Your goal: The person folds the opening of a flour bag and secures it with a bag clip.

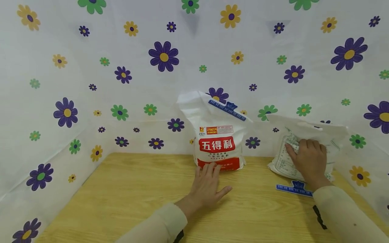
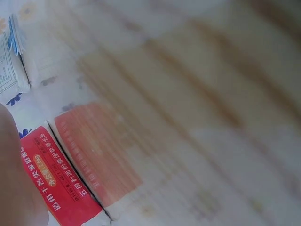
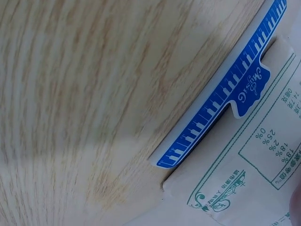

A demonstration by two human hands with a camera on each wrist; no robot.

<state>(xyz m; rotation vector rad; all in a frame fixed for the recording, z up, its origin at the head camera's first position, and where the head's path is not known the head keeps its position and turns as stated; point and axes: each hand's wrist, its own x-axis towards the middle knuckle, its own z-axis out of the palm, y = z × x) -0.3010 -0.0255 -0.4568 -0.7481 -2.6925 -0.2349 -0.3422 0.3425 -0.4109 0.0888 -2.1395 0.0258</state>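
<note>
The left hand point(image 1: 205, 187), fingers extended, met the lower front of the red-labelled bag point(image 1: 217, 145), apparently to steady its base. This bag stood upright at the back of the wooden table point(image 1: 136, 202); a blue clip point(image 1: 227, 110) slanted across the right part of its top, presumably to keep the mouth folded shut, while the left part flared upward. A second blue clip point(image 1: 285, 187), gripping nothing, lay on the table just in front of the green-printed bag point(image 1: 287, 162), whose top edge showed no clip. The right hand point(image 1: 311, 162), thumb spread from the fingers, rested on that bag's front, seemingly bracing it; finger curl was hard to judge from above. Opaque walls hid both bags' contents.
</note>
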